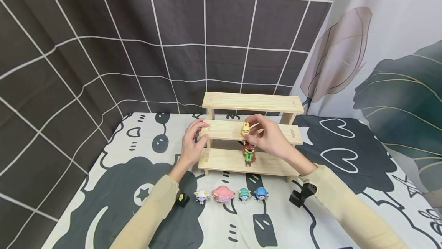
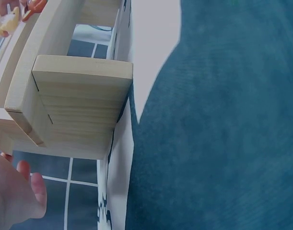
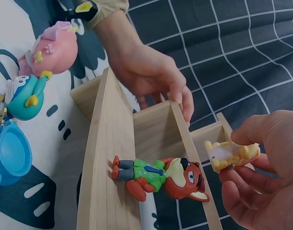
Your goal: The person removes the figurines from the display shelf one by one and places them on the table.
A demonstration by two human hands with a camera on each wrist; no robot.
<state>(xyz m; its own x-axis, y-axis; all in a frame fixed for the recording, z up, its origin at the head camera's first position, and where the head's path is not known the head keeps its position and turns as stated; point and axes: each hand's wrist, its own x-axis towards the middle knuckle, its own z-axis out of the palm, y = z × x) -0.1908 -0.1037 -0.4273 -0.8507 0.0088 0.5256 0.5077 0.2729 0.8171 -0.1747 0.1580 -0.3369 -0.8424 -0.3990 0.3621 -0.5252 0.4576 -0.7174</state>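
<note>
A red fox figurine (image 1: 248, 154) stands on the bottom step of the three-tier pale wooden shelf (image 1: 252, 103); at its 6 o'clock, four small round-headed figurines (image 1: 230, 195) line the desk (image 1: 345, 145).

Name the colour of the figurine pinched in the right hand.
Pale yellow figurine; right wrist view shows it best.

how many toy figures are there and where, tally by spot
held in the right hand: 1, yellow figure
on the bottom step of the wooden shelf: 1, fox figure
on the cloth in front: 4, white, pink, teal, blue
total: 6
</note>
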